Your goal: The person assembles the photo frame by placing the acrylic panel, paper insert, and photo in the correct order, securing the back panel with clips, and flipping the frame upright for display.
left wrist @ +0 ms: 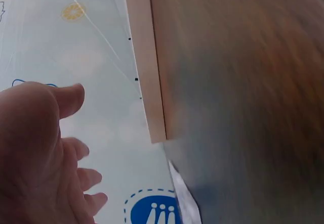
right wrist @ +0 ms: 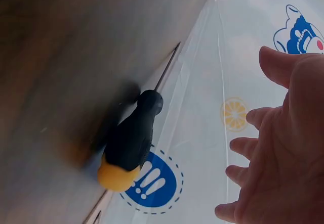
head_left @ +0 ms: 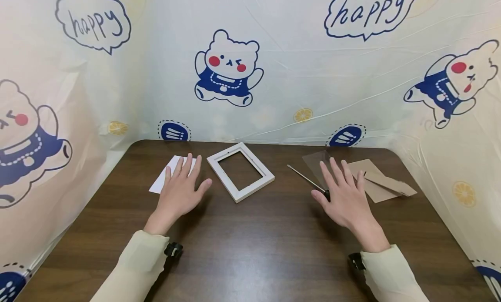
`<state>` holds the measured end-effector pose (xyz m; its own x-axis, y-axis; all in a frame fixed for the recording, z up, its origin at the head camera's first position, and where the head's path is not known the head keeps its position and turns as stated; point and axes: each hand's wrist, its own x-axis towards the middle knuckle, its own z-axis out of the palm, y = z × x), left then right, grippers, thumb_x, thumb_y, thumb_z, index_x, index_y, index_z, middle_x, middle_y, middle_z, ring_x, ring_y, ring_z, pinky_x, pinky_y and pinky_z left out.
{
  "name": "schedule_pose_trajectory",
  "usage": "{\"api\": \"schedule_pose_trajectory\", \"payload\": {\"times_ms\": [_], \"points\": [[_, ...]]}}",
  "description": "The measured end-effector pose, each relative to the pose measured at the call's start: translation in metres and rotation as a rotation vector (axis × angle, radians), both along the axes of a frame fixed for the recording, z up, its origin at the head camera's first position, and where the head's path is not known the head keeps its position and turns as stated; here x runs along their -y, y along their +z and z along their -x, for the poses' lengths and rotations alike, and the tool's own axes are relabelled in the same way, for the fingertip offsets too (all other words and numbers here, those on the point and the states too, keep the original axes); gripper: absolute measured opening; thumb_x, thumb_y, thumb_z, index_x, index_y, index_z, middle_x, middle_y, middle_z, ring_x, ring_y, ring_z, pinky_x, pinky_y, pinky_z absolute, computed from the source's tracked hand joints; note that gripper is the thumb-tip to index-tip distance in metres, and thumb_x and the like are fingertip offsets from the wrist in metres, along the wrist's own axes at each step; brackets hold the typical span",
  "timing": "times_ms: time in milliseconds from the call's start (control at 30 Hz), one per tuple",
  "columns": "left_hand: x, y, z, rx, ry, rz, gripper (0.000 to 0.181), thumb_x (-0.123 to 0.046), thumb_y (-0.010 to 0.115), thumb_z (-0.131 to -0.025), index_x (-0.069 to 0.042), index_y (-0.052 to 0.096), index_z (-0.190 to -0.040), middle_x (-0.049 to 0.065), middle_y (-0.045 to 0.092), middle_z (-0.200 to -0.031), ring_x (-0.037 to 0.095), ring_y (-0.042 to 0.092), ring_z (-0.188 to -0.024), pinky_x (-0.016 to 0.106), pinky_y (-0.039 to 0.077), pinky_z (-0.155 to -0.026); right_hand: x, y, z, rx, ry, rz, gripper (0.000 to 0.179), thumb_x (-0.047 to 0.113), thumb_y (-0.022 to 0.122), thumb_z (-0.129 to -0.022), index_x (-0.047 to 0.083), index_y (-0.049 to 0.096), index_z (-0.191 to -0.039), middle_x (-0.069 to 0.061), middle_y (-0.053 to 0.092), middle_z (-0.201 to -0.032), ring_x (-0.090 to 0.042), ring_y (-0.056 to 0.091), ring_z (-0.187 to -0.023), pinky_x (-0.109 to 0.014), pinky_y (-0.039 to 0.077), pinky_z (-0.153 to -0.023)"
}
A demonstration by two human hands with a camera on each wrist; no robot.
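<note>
A white rectangular picture frame [head_left: 224, 173] lies on the table between the two hands, its middle showing bare wood. My left hand [head_left: 179, 196] hovers with spread fingers near a white sheet of paper [head_left: 159, 183], partly hiding it. In the left wrist view the side of the frame [left wrist: 145, 62] stands apart from the fingers. My right hand [head_left: 346, 199], fingers spread, is above a screwdriver [head_left: 305, 176] and holds nothing. The right wrist view shows the screwdriver's black and yellow handle [right wrist: 129, 138]. Beside it lies a clear sheet [head_left: 313, 162], partly covered by the hand.
A brown backing board [head_left: 377, 193] with a folded brown stand [head_left: 391, 183] lies right of the right hand. The dark wooden table [head_left: 254, 249] meets a printed curtain [head_left: 274, 97] at the back and sides. Dark straps sit at both wrists.
</note>
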<state>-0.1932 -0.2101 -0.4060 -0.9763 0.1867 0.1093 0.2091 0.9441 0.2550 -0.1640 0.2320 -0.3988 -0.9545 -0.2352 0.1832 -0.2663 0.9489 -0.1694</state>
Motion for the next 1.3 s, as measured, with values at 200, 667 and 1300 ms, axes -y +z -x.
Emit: {"api": "schedule_pose_trajectory", "payload": {"times_ms": [200,667,1300], "points": [[-0.006,-0.004,0.009,0.078,0.026,-0.138,0.084,-0.050,0.049,-0.110,-0.005,0.012,-0.170,0.026,0.008,-0.175,0.053,0.006,-0.160,0.071,0.004,-0.125,0.011,0.005,0.012,0.046,0.033,0.030,0.080,0.053,0.050,-0.109,0.013,0.019,-0.171,-0.018,0.012,-0.177,-0.044,0.002,-0.163,-0.077,-0.002,-0.121],[-0.018,-0.012,0.030,0.246,0.112,-0.369,0.090,-0.038,0.056,-0.108,0.003,0.003,-0.168,0.036,0.020,-0.168,0.051,0.022,-0.156,0.062,0.023,-0.126,0.033,-0.004,0.049,0.239,0.128,0.306,0.079,0.052,0.048,-0.111,0.015,0.014,-0.172,-0.019,0.008,-0.177,-0.044,0.004,-0.163,-0.070,0.013,-0.125],[-0.041,-0.021,0.045,0.266,0.194,-0.435,0.076,-0.038,0.064,-0.101,0.018,0.042,-0.148,0.036,0.045,-0.145,0.045,0.048,-0.134,0.057,0.041,-0.114,0.067,-0.013,0.082,0.231,0.157,0.467,0.057,0.030,0.061,-0.109,0.001,0.049,-0.156,-0.024,0.060,-0.135,-0.038,0.061,-0.116,-0.056,0.051,-0.100]]}}
